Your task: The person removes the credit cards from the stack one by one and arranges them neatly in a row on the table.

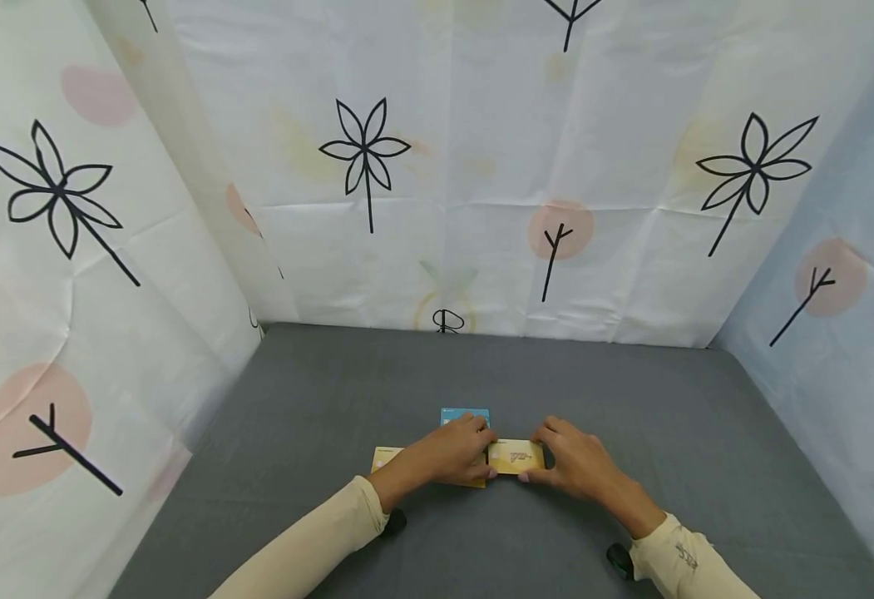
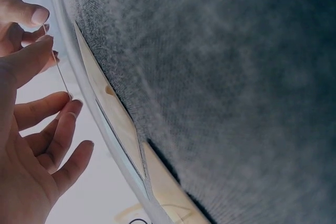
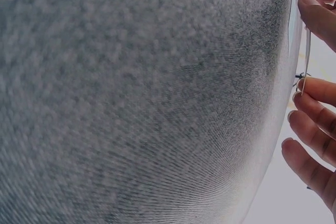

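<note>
- The left hand [image 1: 447,449] is pinching the left end of a small yellow card [image 1: 516,457] with its thumb and pointing finger.
- Its other fingers [image 2: 75,169] are bending a little and sitting apart from each other, away from the card.
- The right hand [image 1: 582,462] is pinching the right end of the same yellow card, also with its thumb and pointing finger.
- The other fingers on that hand are curving gently and spreading apart too.
- The small yellow card is sitting between the two hands, up above the grey table [image 1: 556,383], and its top face is showing a little dark picture.
- In both wrist views that card is looking like a thin line, because we are seeing it from the edge.
- Two more pale cards [image 2: 114,116] are lying on the table, close together, and the left hand and arm are hiding most of them from the head camera.
- A blue card [image 1: 465,413] is lying just past the left hand, and that hand is covering part of it.
- Cream sleeves [image 1: 317,541] are covering both arms.
- White cloth [image 1: 481,125] is hanging behind the table, showing black flowers and peachy round spots.
</note>
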Demonstrator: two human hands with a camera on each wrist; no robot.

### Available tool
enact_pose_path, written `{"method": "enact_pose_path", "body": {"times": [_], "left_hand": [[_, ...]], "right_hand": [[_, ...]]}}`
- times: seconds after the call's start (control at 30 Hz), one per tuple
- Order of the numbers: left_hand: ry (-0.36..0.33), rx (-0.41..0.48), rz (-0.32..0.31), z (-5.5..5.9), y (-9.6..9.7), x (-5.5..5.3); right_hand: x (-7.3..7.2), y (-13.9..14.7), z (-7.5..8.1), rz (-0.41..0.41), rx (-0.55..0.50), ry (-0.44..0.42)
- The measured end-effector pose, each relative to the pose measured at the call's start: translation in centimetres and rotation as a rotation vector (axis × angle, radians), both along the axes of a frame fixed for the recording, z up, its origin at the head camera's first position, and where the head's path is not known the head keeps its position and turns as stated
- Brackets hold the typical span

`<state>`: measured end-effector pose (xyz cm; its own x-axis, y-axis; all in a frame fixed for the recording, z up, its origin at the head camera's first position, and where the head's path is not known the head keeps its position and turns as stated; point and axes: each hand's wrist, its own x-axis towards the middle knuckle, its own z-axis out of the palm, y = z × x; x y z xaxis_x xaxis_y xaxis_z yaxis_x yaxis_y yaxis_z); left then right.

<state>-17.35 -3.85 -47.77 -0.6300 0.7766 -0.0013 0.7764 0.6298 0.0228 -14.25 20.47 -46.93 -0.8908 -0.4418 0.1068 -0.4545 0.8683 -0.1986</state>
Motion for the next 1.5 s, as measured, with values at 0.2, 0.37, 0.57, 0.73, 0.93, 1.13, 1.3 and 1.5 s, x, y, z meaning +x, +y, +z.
{"method": "enact_pose_path", "body": {"times": [0.2,0.37,0.57,0.73,0.93,1.13,1.3,1.5], "left_hand": [[-0.008,0.011,0.002,-0.1,0.1,0.1],[0.017,0.011,-0.009,0.0,0.3,0.4],[0.041,-0.007,-0.025,0.1,0.5,0.6],[0.032,-0.018,-0.023,0.0,0.8,0.6],[0.044,-0.043,-0.028,-0.2,1.1,0.7],[0.062,-0.057,-0.039,-0.1,1.3,0.8],[0.091,-0.085,-0.042,-0.1,1.4,0.9],[0.108,-0.101,-0.041,-0.1,1.6,1.0]], "right_hand": [[0.1,0.2,-0.1,0.004,0.0,-0.004],[0.3,0.3,-0.1,0.019,-0.008,0.01],[0.5,0.5,-0.2,0.039,-0.017,0.012],[0.5,0.6,-0.3,0.031,-0.016,0.0],[0.5,0.9,-0.4,0.026,-0.019,-0.008],[0.6,1.1,-0.4,0.037,-0.019,-0.015],[0.6,1.1,-0.4,0.04,-0.014,-0.016],[0.6,1.1,-0.4,0.033,-0.005,-0.023]]}}
